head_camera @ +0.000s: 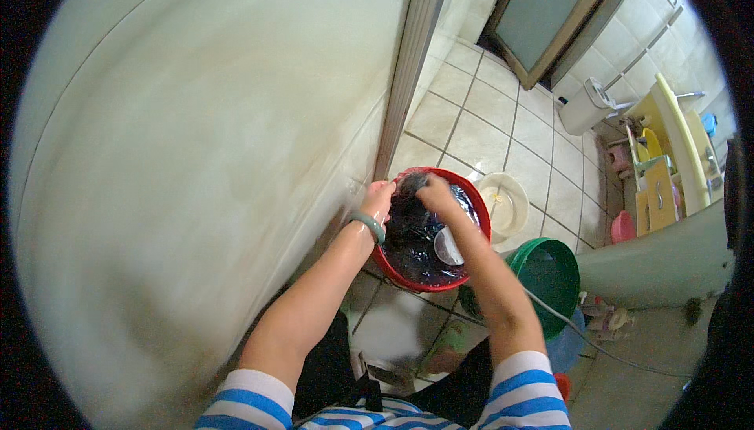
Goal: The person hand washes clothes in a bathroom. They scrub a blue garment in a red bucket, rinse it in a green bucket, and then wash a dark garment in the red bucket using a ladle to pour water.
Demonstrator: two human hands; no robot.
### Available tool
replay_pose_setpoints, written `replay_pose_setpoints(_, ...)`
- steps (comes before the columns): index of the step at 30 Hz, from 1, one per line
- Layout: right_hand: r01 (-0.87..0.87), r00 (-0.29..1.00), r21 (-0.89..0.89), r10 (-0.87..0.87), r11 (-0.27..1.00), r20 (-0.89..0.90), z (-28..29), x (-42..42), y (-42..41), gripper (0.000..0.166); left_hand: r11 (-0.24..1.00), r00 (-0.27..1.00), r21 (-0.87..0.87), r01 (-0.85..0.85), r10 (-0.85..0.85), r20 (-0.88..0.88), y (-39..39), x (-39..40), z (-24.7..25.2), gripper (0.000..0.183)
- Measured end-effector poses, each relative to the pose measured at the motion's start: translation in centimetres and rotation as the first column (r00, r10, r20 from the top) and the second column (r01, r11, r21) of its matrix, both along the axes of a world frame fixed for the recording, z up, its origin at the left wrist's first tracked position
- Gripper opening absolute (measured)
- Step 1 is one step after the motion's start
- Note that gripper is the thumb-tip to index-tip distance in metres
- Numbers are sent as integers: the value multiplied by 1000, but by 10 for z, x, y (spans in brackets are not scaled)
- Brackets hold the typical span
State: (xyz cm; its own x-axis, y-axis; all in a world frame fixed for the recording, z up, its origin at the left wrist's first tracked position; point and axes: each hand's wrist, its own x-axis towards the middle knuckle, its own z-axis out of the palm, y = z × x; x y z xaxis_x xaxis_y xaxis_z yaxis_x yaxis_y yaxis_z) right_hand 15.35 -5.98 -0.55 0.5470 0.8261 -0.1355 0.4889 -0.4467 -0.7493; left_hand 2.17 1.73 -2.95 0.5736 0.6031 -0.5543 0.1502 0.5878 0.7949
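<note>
A red bucket stands on the tiled floor before me, with dark liquid and what looks like dark wet cloth inside. My right hand reaches over the bucket, closed on a dark bunched piece that looks like wet cloth and is blurred. At the bucket's left rim is my left hand, wet, with a green bangle on the wrist. Its fingers are bent near the dark bunch; whether they grip it is hidden. A whitish rounded object, perhaps a ladle or bowl, lies partly in the liquid beside my right forearm.
A cream bucket and a green bucket stand to the right, a thin hose crossing the green one. The pale wall is close on my left. Farther off are a yellow cabinet, a bin and a door.
</note>
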Motion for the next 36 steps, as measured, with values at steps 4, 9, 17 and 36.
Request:
replay_pose_setpoints(4, 81, 980, 166, -47, 983, -196, 133, -2, -40, 32, 993, 999, -121, -1, -4, -42, -6, 6, 2, 50)
replay_pose_setpoints(9, 64, 879, 432, 154, 900, -452, 245, -44, -61, 32, 968, 940, -143, 206, -154, 305, -18, -1, 30, 83)
replay_pose_setpoints(17, -91, 971, 288, 21, 953, 238, 141, -99, -63, 34, -101, 958, 994, -48, -287, 17, -54, -26, 85, 34)
replay_pose_setpoints(36, -91, 849, -173, 167, 981, 502, -64, -10, -37, 51, 497, 679, 490, 716, -334, -654, -42, 6, 16, 56)
